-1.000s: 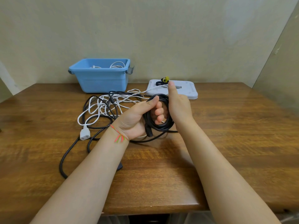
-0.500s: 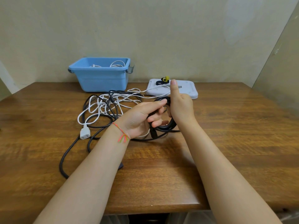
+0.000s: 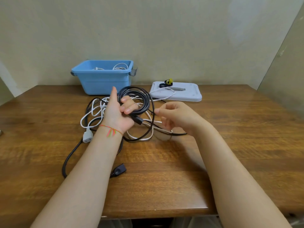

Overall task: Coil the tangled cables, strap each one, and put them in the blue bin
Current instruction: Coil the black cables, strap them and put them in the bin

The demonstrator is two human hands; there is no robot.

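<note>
One black coil (image 3: 141,97) gripped in left hand (image 3: 117,115), raised above the tangled cables (image 3: 98,109) at table (image 3: 230,145) centre. Trailing black strand pinched by right hand (image 3: 177,117) (fingertips blurred), just right of coil. Blue bin (image 3: 105,81) far left, white cables inside; grey lid (image 3: 189,94) far right.

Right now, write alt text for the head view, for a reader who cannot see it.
A person's left hand grips a coiled black cable above a wooden table, while the right hand pinches its loose strand. Behind lie tangled black and white cables, a blue bin and a grey lid with straps.
</note>
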